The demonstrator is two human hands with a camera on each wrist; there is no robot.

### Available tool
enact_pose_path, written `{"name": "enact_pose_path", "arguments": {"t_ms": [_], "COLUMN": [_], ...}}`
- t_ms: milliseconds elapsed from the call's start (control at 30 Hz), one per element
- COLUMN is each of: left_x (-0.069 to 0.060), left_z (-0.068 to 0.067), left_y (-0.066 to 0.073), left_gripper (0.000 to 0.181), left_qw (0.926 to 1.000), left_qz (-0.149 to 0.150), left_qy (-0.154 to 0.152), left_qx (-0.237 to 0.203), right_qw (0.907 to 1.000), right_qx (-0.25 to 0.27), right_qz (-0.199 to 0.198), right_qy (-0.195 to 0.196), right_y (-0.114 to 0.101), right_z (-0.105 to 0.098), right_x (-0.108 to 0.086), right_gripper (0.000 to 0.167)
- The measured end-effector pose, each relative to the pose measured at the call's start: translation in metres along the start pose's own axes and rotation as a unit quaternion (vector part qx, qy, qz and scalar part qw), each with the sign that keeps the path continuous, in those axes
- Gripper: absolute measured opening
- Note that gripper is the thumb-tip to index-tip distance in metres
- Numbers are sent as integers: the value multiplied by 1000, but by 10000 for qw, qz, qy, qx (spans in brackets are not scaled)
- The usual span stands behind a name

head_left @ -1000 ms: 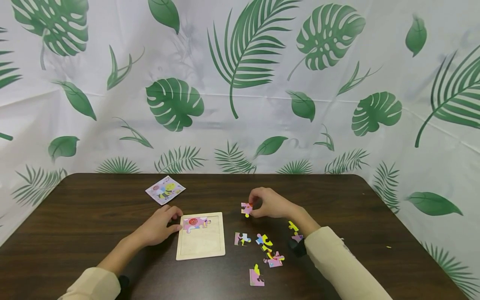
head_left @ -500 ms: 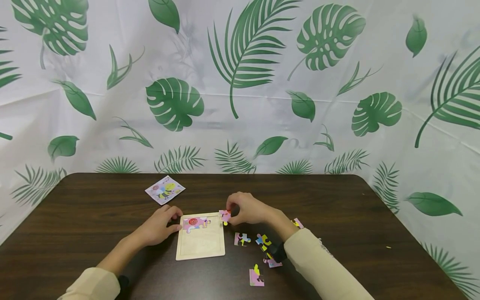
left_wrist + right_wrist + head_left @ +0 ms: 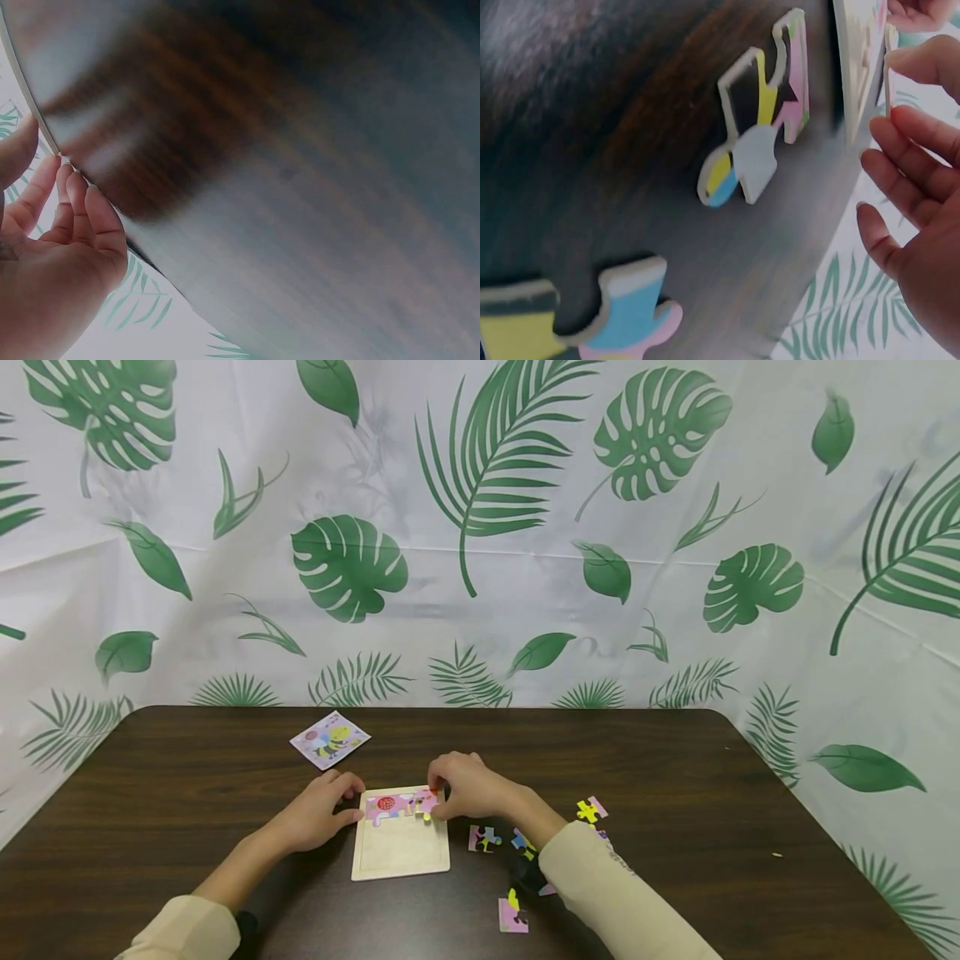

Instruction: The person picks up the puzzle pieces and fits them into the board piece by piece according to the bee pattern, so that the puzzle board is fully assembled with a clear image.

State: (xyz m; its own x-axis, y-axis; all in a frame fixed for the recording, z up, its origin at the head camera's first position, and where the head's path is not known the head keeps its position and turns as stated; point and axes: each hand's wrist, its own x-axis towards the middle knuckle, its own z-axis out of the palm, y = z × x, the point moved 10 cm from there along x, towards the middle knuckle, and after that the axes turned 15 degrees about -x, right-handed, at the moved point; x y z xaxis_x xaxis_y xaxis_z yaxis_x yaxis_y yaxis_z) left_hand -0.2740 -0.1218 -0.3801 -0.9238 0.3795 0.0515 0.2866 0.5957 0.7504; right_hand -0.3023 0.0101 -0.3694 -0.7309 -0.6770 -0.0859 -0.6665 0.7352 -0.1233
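Note:
My left hand (image 3: 321,812) rests its thumb and fingertips against the left edge of a square wooden puzzle tray (image 3: 401,858). In the left wrist view, the left hand (image 3: 67,255) shows thumb and index finger apart along the tray's pale edge. Several joined puzzle pieces (image 3: 386,806), pink with a red round shape, lie along the tray's far side. At its far right corner my right hand (image 3: 472,787) pinches a pink puzzle piece (image 3: 426,802). In the right wrist view, that piece (image 3: 889,71) is edge-on between thumb and index finger of the right hand (image 3: 922,157).
Loose puzzle pieces lie right of the tray, among them a pink-and-blue one (image 3: 483,839), a yellow one (image 3: 588,811) and a pink corner (image 3: 513,914). The right sleeve covers some. A bee picture card (image 3: 331,740) lies behind the tray on the dark wooden table (image 3: 225,752).
My right hand has carried the pink puzzle piece leftward from the bare table to the tray's far right corner, beside the joined pieces. The left hand has stayed at the tray's edge.

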Motion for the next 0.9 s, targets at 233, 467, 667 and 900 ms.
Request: {"name": "enact_pose_path", "arguments": {"t_ms": [233, 467, 667, 900], "left_x": [0, 1, 1, 1], "left_z": [0, 0, -1, -1], "left_y": [0, 1, 2, 4], "left_gripper": [23, 23, 23, 22], "left_qw": [10000, 10000, 10000, 9998], "left_qz": [25, 23, 72, 194], "left_qy": [-3, -24, -18, -12], "left_qx": [10, 20, 20, 37], "right_qw": [9995, 9991, 9987, 9995], "right_qx": [-290, -421, -496, -301], "right_qz": [111, 96, 62, -46], "right_qy": [-11, -13, -10, 11], "right_y": [-1, -1, -1, -1], "right_z": [4, 5, 6, 7], "right_x": [2, 2, 2, 1], "right_gripper": [21, 20, 20, 21]}}
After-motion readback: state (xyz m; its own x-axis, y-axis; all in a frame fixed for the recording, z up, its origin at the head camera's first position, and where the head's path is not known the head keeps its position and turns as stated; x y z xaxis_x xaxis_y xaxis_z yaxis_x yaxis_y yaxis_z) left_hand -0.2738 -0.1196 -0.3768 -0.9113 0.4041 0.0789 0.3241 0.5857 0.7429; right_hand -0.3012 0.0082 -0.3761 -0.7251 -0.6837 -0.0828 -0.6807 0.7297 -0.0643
